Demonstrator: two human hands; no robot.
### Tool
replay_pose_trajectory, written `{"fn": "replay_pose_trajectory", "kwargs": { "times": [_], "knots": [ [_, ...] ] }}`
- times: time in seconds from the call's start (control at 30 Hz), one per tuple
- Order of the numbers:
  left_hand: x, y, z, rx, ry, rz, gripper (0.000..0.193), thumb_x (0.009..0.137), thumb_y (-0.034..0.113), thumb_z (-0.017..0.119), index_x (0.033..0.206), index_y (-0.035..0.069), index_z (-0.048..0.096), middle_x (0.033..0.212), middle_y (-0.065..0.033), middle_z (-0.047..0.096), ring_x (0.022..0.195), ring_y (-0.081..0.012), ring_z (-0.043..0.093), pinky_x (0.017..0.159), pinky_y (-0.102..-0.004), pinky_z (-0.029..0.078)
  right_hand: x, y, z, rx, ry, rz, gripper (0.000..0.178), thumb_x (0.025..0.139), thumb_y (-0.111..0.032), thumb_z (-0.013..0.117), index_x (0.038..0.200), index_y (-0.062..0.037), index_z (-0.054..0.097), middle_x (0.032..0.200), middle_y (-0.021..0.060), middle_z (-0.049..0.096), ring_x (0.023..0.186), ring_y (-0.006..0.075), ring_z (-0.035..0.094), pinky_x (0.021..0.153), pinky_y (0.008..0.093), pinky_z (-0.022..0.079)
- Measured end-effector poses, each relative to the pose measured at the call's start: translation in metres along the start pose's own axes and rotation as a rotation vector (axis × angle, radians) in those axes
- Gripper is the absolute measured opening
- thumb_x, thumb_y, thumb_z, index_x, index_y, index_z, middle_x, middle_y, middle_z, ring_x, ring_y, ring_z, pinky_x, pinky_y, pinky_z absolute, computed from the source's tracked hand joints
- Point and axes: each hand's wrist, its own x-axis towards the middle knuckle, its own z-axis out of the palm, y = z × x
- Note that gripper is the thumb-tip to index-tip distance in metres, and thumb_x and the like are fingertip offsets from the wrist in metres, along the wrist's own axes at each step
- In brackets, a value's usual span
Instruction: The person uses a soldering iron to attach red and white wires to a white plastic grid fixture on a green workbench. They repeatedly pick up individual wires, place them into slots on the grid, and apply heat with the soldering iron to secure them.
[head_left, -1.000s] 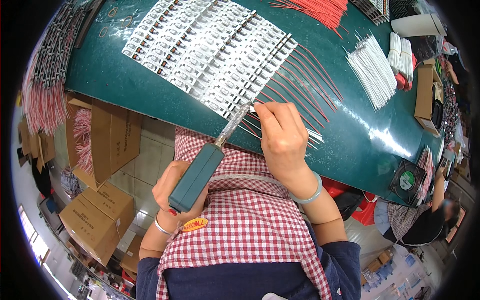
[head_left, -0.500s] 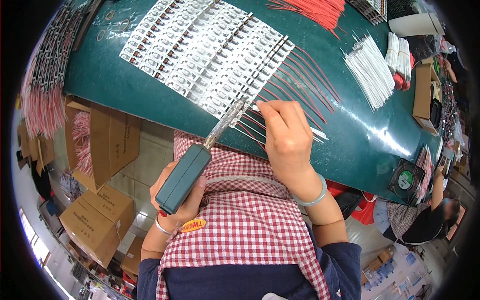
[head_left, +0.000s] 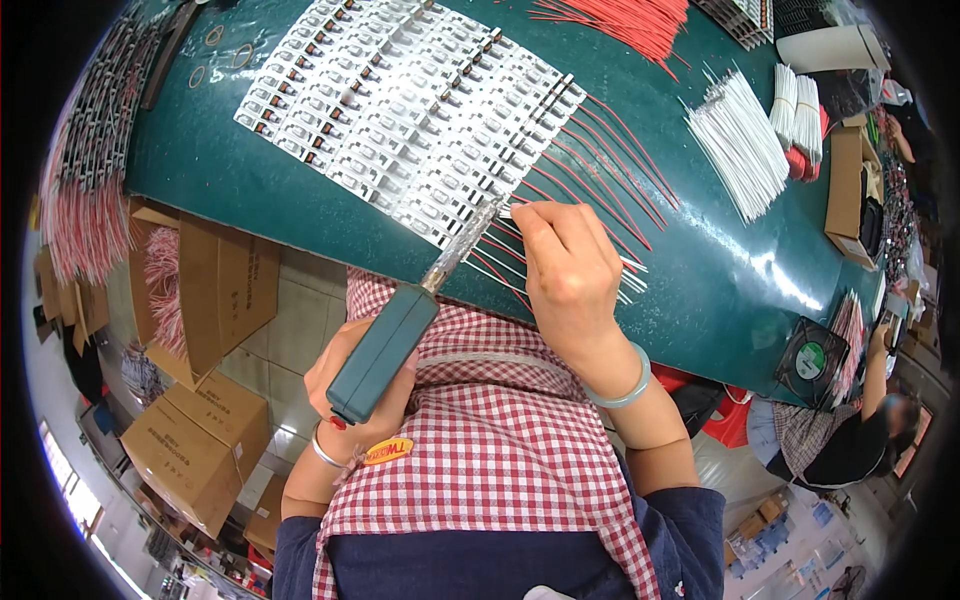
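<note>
My left hand is wrapped round the green handle of a soldering gun. Its metal shaft slants up to the near right edge of a white panel of small connector parts, where the tip meets the row. Beside that tip, the fingers of my right hand pinch a thin white wire against the panel's edge. Red wires trail rightward from the same edge over the table. Several white wires pass under my right hand. The exact joint is too small to make out.
A bundle of white wires and a pile of red wires lie farther off on the green table. Cartons stand at the left below its edge. A black fan sits at the right, near another person.
The soldering gun and my left hand have shifted slightly right and up. My right hand has moved a little left, still pinching. The panel has slid slightly left.
</note>
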Motion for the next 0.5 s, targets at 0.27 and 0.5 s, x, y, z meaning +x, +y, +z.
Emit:
{"fn": "replay_pose_trajectory", "kwargs": {
  "times": [0.27, 0.5],
  "knots": [
    [0.0005, -0.0028, -0.0002, 0.021, -0.026, 0.024, 0.025, 0.076, 0.004, 0.08, 0.099, -0.004, 0.073, 0.09, -0.0143, 0.07, 0.072, -0.0209, 0.068, 0.062, -0.0301, 0.054, 0.0012, -0.0012, -0.0014, -0.012, -0.009, -0.008, 0.029, 0.071, 0.002, 0.068, 0.101, 0.0043, 0.069, 0.093, 0.0108, 0.064, 0.08, 0.0254, 0.061, 0.064, 0.0348, 0.051],
    [0.0015, 0.0004, 0.0009, 0.03, -0.005, 0.036, 0.022, 0.073, 0.0, 0.08, 0.093, -0.005, 0.072, 0.088, -0.0144, 0.07, 0.073, -0.0252, 0.07, 0.064, -0.0317, 0.057, 0.0014, -0.0012, -0.0011, -0.018, -0.012, -0.004, 0.029, 0.072, 0.002, 0.067, 0.101, 0.0038, 0.069, 0.093, 0.0106, 0.064, 0.081, 0.0249, 0.061, 0.063, 0.0344, 0.051]
  ]
}}
